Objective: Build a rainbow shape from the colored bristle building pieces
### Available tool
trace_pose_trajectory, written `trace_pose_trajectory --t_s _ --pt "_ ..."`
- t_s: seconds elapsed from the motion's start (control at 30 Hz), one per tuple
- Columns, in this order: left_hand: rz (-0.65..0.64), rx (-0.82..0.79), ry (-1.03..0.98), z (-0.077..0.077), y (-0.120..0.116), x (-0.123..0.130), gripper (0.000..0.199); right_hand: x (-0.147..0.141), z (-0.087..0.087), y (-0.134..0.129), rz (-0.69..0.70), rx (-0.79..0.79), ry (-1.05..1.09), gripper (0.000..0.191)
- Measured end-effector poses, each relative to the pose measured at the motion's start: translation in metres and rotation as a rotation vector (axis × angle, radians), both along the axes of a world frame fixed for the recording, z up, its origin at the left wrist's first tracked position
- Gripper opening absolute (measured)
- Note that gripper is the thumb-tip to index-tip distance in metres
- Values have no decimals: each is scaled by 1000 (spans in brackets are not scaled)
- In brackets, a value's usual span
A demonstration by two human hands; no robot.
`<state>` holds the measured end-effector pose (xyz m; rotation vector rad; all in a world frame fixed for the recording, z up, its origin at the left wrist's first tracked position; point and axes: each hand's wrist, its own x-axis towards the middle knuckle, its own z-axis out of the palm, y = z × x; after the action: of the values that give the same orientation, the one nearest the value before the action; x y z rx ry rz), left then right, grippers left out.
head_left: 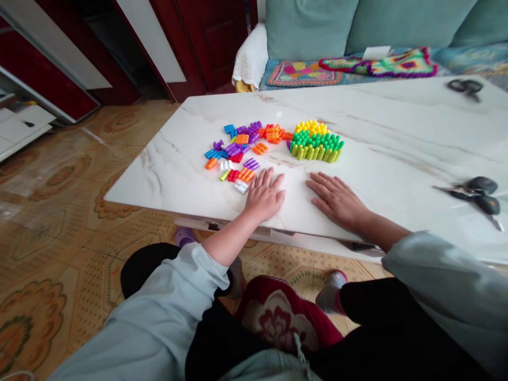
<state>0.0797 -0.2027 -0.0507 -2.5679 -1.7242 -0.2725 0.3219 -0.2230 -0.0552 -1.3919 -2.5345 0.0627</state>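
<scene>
My left hand (265, 194) lies flat on the white marbled table (381, 132), fingers apart and holding nothing. Its fingertips are close to a white plastic toy piece (241, 187) and an orange piece (246, 174). Flat on the tabletop to the right rests my right hand (337, 198), also bare. Beyond the hands, a loose heap of ribbed plastic pieces holds purple ones (252, 164), blue ones, red ones (233, 175) and orange ones (273, 133). Beside the heap, rows of yellow pieces (311, 127), green pieces (315, 141) and lime pieces (316, 153) stand upright together.
Keys with black fobs (478, 193) lie at the table's right, and a dark blurred object (465, 87) sits at the far right corner. Behind the table is a green sofa (311, 29) with crocheted mats (304, 73). A red flowered stool seat (278, 317) is below me.
</scene>
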Motion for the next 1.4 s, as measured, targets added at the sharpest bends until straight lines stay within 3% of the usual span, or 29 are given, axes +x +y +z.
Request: trace_pose_trajectory --t_s 0.73,1.1,1.4 --pt "-17 -34 -15 3 3 -1 51 -1 6 -9 -12 -12 147 48" --pt "-5 -36 -43 7 0 0 51 -3 6 -5 -19 21 114 45" --pt "3 -28 -140 8 -3 0 51 -20 11 -1 -132 92 101 34"
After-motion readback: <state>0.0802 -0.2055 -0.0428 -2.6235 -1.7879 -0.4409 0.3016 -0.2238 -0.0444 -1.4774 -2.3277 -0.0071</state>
